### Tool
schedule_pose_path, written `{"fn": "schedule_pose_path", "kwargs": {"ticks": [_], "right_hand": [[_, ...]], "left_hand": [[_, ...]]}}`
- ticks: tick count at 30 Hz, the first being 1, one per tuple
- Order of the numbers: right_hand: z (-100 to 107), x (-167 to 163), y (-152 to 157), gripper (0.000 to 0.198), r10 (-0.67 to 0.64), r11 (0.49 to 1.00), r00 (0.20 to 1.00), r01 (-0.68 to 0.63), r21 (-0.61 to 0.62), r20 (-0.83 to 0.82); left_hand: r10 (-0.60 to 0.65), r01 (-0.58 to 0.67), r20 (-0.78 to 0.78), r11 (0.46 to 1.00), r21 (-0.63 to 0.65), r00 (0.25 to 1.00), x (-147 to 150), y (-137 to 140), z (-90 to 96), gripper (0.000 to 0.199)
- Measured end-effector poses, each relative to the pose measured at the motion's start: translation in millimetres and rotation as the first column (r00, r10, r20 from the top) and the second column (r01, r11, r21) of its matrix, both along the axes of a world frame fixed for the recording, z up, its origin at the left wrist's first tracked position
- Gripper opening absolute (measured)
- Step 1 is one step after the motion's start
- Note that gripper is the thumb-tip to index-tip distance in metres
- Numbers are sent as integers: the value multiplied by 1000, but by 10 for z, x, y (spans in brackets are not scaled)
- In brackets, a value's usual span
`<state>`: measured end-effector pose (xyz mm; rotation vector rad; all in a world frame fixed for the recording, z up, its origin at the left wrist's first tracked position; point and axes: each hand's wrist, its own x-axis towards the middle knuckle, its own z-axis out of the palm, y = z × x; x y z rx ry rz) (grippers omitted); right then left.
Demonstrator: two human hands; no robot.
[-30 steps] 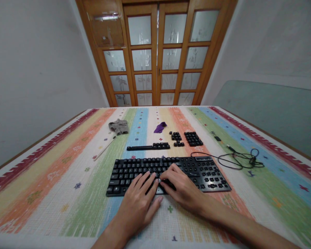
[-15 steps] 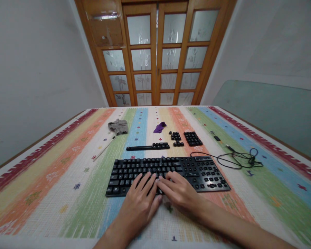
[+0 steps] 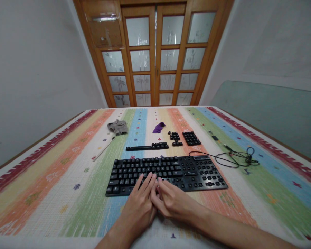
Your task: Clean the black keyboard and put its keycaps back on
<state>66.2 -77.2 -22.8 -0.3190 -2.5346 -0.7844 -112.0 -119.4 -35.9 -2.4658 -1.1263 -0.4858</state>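
Note:
A black keyboard [image 3: 145, 171] lies on the striped tablecloth, with keycaps on its left and middle and bare key sockets on its right side. Over its front edge, my left hand [image 3: 142, 199] rests with fingers stretched out across the lower key rows; its thumb is hidden. Against those fingers, my right hand [image 3: 169, 200] is closed, index and thumb drawn together in a pinch. Whatever may be between its fingertips is too small to make out. Behind the keyboard lies a row of loose keycaps including a long space bar [image 3: 138, 148].
Two groups of loose keycaps, a cluster [image 3: 175, 137] and a number block [image 3: 191, 138], sit farther back. A grey cloth [image 3: 117, 127], a purple cloth [image 3: 159, 127], a thin brush [image 3: 103, 148] and the looped keyboard cable [image 3: 234, 160] lie around them.
My right hand has drawn back toward me, its fingers curling from spread over the keys into a pinch beside my left hand. The left hand's fingers have moved closer together.

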Motion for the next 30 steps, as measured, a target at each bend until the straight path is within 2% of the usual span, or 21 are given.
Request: {"fn": "schedule_pose_path", "kwargs": {"ticks": [4, 8, 12, 15, 20, 22, 26, 30], "right_hand": [[-33, 2, 16, 21, 14, 999, 1000, -14, -29, 1], [47, 73, 142, 18, 28, 976, 999, -32, -213, -23], [228, 148, 410, 23, -47, 908, 991, -11, -419, -129], [321, 169, 696, 17, -133, 855, 971, 11, -518, -199], [356, 132, 1218, 14, -243, 720, 952, 48, -692, -187], [354, 88, 1402, 13, -280, 681, 948, 86, -728, -150], [343, -32, 1681, 15, -342, 634, 938, 192, -749, -49], [322, -136, 1834, 15, -369, 611, 929, 247, -752, 6]], "left_hand": [[-2, 3, 14, 1000, -21, 1000, 2, 0, -22, 47], [-6, 8, 72, 1000, -20, 997, 21, -4, -29, 44], [37, -35, 93, 999, -23, 995, 46, -21, -29, 44], [78, -75, 56, 996, -54, 995, 40, -37, -24, 50], [107, -102, 28, 985, -141, 994, 17, -67, -7, 68], [102, -96, 29, 983, -159, 994, 14, -75, 7, 72], [85, -81, 16, 979, -185, 996, 6, -76, 54, 76], [69, -68, -5, 972, -224, 998, -27, -67, 104, 73]]}}
